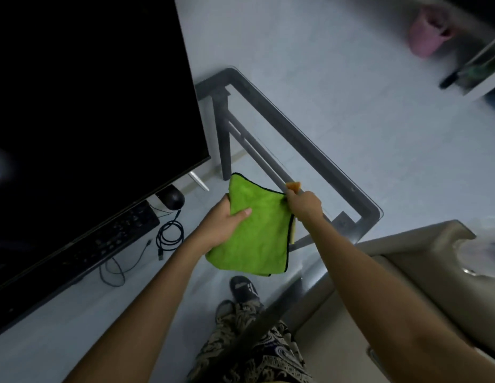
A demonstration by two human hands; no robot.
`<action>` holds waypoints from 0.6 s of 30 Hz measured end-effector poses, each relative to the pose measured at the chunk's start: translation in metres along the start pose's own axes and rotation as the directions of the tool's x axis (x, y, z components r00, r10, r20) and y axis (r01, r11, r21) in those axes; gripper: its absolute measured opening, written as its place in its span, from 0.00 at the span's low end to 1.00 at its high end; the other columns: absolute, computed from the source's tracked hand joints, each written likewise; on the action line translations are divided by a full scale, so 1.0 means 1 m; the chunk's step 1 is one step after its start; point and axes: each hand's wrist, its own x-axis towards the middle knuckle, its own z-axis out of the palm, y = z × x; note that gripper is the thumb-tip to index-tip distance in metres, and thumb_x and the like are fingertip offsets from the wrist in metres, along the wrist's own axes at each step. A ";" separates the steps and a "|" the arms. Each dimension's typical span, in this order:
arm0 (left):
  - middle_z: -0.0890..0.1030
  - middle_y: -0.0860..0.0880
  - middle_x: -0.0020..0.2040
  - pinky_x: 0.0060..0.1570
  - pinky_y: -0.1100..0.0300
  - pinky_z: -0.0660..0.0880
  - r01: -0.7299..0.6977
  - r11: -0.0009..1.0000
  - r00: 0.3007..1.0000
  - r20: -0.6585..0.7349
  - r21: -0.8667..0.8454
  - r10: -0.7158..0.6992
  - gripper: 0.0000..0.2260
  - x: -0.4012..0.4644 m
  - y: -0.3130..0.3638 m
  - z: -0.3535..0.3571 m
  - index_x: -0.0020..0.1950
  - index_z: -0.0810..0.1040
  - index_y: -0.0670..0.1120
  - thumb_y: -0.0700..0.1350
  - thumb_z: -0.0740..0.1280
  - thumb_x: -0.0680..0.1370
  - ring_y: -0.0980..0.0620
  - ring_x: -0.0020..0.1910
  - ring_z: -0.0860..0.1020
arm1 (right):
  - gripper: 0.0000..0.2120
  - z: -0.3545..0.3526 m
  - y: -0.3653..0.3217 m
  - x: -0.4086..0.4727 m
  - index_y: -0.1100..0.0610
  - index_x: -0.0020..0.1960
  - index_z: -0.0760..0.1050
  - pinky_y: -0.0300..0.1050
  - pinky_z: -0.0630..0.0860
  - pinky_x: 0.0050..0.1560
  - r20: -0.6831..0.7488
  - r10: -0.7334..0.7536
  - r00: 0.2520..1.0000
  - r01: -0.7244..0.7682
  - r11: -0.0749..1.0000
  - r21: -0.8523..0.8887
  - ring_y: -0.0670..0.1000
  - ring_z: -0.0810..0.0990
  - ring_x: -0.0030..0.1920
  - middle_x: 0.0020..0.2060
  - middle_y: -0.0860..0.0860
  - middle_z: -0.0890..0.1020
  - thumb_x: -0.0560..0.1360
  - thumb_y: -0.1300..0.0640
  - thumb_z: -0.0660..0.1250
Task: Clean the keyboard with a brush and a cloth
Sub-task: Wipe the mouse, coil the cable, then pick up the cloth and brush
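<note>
A bright green cloth (pixel 261 230) with a dark hem hangs in the air over the glass table. My left hand (pixel 227 219) holds its left edge, thumb lying across the front. My right hand (pixel 304 204) pinches the cloth's upper right corner, and a small orange thing (pixel 294 186) shows just above those fingers; I cannot tell what it is. The black keyboard (pixel 111 239) lies at the left, mostly hidden under the lower edge of a big dark monitor (pixel 89 106). No brush is in view.
A black mouse (pixel 173 200) and a coiled black cable (pixel 170 236) lie beside the keyboard. The glass table's grey frame (pixel 310 150) runs diagonally behind the cloth. A beige sofa arm (pixel 420 261) is at the right, a pink cup (pixel 428 31) far back.
</note>
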 end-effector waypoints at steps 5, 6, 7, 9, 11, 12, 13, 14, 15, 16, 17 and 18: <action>0.83 0.51 0.52 0.54 0.58 0.78 -0.153 0.988 0.985 -0.080 -0.038 0.150 0.08 -0.042 0.069 -0.031 0.57 0.78 0.50 0.44 0.66 0.79 0.53 0.51 0.82 | 0.14 -0.051 -0.052 -0.031 0.62 0.55 0.69 0.37 0.77 0.29 -0.150 -0.070 0.986 0.122 0.920 0.373 0.55 0.78 0.31 0.38 0.57 0.78 0.80 0.52 0.54; 0.83 0.51 0.52 0.52 0.60 0.78 -0.196 0.978 0.977 -0.105 -0.069 0.188 0.09 -0.051 0.089 -0.040 0.58 0.78 0.48 0.42 0.66 0.78 0.54 0.49 0.82 | 0.13 -0.068 -0.068 -0.038 0.59 0.55 0.67 0.42 0.78 0.33 -0.232 -0.152 0.961 0.233 0.895 0.380 0.57 0.78 0.32 0.38 0.56 0.77 0.81 0.50 0.54; 0.84 0.51 0.52 0.50 0.61 0.79 -0.248 0.964 0.964 -0.122 -0.100 0.235 0.09 -0.061 0.111 -0.049 0.57 0.78 0.47 0.41 0.66 0.78 0.54 0.48 0.83 | 0.13 -0.088 -0.088 -0.048 0.58 0.56 0.67 0.46 0.76 0.37 -0.306 -0.224 0.925 0.334 0.865 0.376 0.57 0.77 0.34 0.38 0.54 0.76 0.81 0.48 0.54; 0.84 0.50 0.52 0.49 0.61 0.79 -0.361 0.921 0.928 -0.156 -0.147 0.339 0.08 -0.080 0.159 -0.066 0.56 0.79 0.46 0.40 0.66 0.77 0.53 0.49 0.83 | 0.11 -0.130 -0.134 -0.066 0.56 0.55 0.67 0.50 0.71 0.38 -0.411 -0.348 0.842 0.496 0.799 0.340 0.58 0.75 0.36 0.35 0.52 0.76 0.81 0.49 0.54; 0.85 0.50 0.50 0.49 0.61 0.79 -0.474 0.864 0.875 -0.197 -0.170 0.441 0.07 -0.097 0.209 -0.081 0.55 0.79 0.46 0.40 0.66 0.77 0.52 0.49 0.83 | 0.09 -0.171 -0.182 -0.085 0.55 0.54 0.69 0.53 0.75 0.39 -0.445 -0.431 0.785 0.596 0.721 0.353 0.58 0.76 0.37 0.37 0.54 0.79 0.79 0.51 0.56; 0.85 0.51 0.49 0.50 0.60 0.79 -0.525 0.835 0.845 -0.216 -0.167 0.488 0.07 -0.104 0.233 -0.088 0.54 0.79 0.46 0.40 0.66 0.77 0.52 0.49 0.83 | 0.08 -0.188 -0.205 -0.092 0.54 0.55 0.70 0.53 0.77 0.39 -0.458 -0.470 0.755 0.638 0.687 0.348 0.57 0.77 0.39 0.40 0.56 0.80 0.78 0.53 0.56; 0.85 0.50 0.50 0.51 0.59 0.79 -0.568 0.807 0.816 -0.237 -0.162 0.527 0.07 -0.110 0.256 -0.094 0.54 0.79 0.46 0.41 0.65 0.78 0.52 0.50 0.83 | 0.09 -0.206 -0.228 -0.102 0.54 0.56 0.72 0.52 0.77 0.39 -0.475 -0.515 0.714 0.685 0.654 0.321 0.58 0.78 0.41 0.43 0.56 0.81 0.78 0.55 0.57; 0.85 0.49 0.51 0.52 0.57 0.79 -0.606 0.780 0.787 -0.259 -0.156 0.559 0.07 -0.113 0.276 -0.101 0.54 0.79 0.46 0.42 0.65 0.78 0.51 0.51 0.83 | 0.10 -0.221 -0.249 -0.111 0.54 0.57 0.72 0.51 0.76 0.41 -0.496 -0.557 0.666 0.732 0.619 0.287 0.58 0.78 0.44 0.45 0.54 0.81 0.78 0.55 0.57; 0.85 0.48 0.51 0.53 0.56 0.78 -0.641 0.753 0.758 -0.281 -0.150 0.589 0.07 -0.116 0.295 -0.109 0.54 0.79 0.45 0.42 0.65 0.78 0.50 0.51 0.83 | 0.11 -0.234 -0.268 -0.120 0.54 0.58 0.73 0.50 0.75 0.44 -0.515 -0.582 0.630 0.761 0.595 0.258 0.58 0.78 0.47 0.46 0.53 0.81 0.79 0.55 0.57; 0.84 0.48 0.51 0.53 0.55 0.78 -0.671 0.728 0.729 -0.309 -0.142 0.611 0.07 -0.117 0.313 -0.117 0.55 0.79 0.45 0.42 0.64 0.79 0.50 0.51 0.82 | 0.12 -0.245 -0.285 -0.129 0.55 0.59 0.73 0.48 0.72 0.45 -0.532 -0.597 0.601 0.784 0.571 0.245 0.57 0.77 0.50 0.47 0.52 0.79 0.80 0.54 0.57; 0.84 0.49 0.51 0.53 0.56 0.79 -0.693 0.707 0.705 -0.338 -0.142 0.624 0.08 -0.117 0.328 -0.125 0.56 0.78 0.44 0.42 0.64 0.79 0.51 0.50 0.82 | 0.13 -0.254 -0.300 -0.137 0.56 0.60 0.73 0.47 0.69 0.46 -0.543 -0.602 0.586 0.793 0.564 0.231 0.57 0.77 0.53 0.49 0.53 0.79 0.80 0.53 0.57; 0.84 0.49 0.51 0.52 0.57 0.79 -0.707 0.691 0.688 -0.368 -0.147 0.626 0.08 -0.115 0.343 -0.133 0.58 0.77 0.44 0.42 0.63 0.80 0.52 0.49 0.82 | 0.13 -0.261 -0.314 -0.142 0.57 0.61 0.73 0.46 0.67 0.47 -0.557 -0.607 0.567 0.804 0.553 0.217 0.58 0.76 0.56 0.53 0.55 0.79 0.80 0.54 0.57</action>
